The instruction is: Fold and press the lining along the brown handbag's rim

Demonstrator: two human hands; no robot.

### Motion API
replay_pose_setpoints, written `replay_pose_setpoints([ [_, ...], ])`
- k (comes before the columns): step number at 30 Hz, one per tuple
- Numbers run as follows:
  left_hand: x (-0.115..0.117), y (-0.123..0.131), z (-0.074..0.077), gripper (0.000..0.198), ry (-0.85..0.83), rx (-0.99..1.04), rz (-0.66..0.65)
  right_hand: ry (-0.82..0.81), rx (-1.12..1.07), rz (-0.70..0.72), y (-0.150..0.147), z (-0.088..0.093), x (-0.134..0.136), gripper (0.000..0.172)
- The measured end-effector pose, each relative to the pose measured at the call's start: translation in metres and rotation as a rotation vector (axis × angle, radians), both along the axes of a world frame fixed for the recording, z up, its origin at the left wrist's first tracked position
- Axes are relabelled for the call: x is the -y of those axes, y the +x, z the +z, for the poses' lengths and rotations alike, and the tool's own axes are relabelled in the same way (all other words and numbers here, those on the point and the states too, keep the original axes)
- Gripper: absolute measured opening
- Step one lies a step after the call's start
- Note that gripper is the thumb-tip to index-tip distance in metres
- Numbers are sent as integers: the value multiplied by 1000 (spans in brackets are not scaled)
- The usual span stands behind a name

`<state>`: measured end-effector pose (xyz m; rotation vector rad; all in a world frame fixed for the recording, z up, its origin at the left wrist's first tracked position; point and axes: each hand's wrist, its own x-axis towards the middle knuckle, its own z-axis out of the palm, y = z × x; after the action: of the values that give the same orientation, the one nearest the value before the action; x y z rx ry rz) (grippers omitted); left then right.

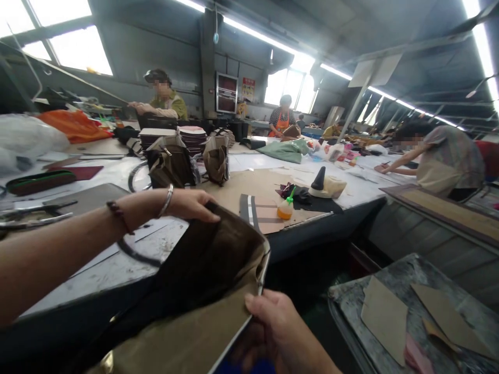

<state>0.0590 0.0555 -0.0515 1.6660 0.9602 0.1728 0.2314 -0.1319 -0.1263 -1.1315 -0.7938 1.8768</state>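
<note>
A dark brown bag (187, 311) with a tan lining hangs open toward me at the front edge of the table. My left hand (193, 205) grips its far upper edge, thumb on the inside. On the near right side, my right hand (273, 317) pinches the pale-edged rim between thumb and fingers. A dark curved strap (138, 254) shows beside the bag on the left. The bag's lower part runs out of view.
Several brown bags (171, 163) stand on the white table. A bottle of orange liquid (286, 209) with a green nozzle is near its right edge, by a beige tool with a dark handle (327, 186). A grey-topped stand (351, 285) holds cut pieces. Co-workers (448, 156) are around the table.
</note>
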Motion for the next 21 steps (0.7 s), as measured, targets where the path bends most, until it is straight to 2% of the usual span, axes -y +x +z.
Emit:
replay_pose_setpoints([
  [2,14,-13,-33,31,-174,-31,-75,-8,92,77,8,-29,14,37],
  [3,21,-19,-49,29,-239,19,-101,7,164,102,16,-41,20,37],
  [5,33,-30,-74,28,-306,92,-111,28,429,190,36,-57,27,42],
  [7,40,-35,-88,29,-309,122,-80,27,777,307,57,-58,26,48],
  [8,42,-35,-92,29,-301,123,-70,58,1002,312,65,-54,23,45],
  [10,42,-32,-97,29,-285,124,-83,202,1420,228,73,-41,12,29],
  [11,40,-30,-98,29,-276,127,-96,317,1559,172,72,-35,5,22],
  [12,38,-27,-98,28,-270,131,-107,451,1631,126,69,-30,-2,23],
  [14,33,-23,-101,30,-272,145,-116,744,1604,97,58,-24,-18,36],
  [16,28,-21,-105,32,-297,162,-101,965,1481,129,43,-23,-35,45],
  [17,26,-21,-108,34,-310,171,-88,1026,1422,153,37,-23,-44,50],
  [19,25,-21,-114,36,-339,191,-56,1043,1352,205,26,-26,-60,53],
  [21,24,-22,-121,37,-373,220,-37,1002,1359,239,18,-29,-76,44],
])
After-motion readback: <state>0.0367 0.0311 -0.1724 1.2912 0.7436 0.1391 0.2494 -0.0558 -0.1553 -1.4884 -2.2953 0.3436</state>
